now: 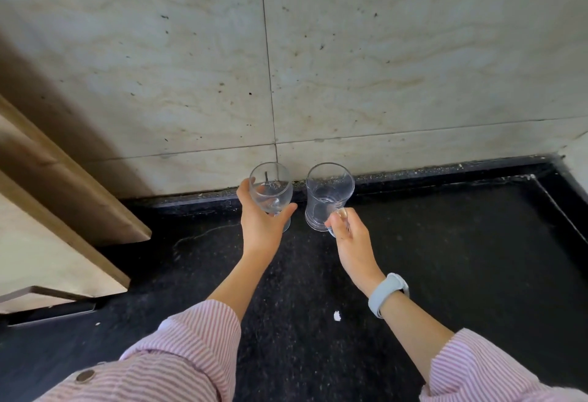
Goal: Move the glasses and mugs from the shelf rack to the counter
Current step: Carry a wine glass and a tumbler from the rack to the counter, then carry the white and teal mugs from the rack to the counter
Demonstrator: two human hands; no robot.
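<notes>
Two pink-striped sleeves (178, 354) reach over the black bench (445, 258), the left hand (262, 220) grasping a stemmed glass (271, 190), right-hand fingers (340, 223) pinching a glass mug (329, 196) by its handle, seemingly setting both down near the wall; letting go comes next.

stemmed glass (270, 190) foot behind left hand (262, 223), mug (329, 196) handle inside right hand (350, 236)

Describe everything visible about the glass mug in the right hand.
The glass mug is clear, empty and upright, with a wide round rim, a narrower waist and a thick flared base. The right hand grips its handle on the near side. It stands at the back of the black counter, by the wall, apparently resting on it.
</notes>
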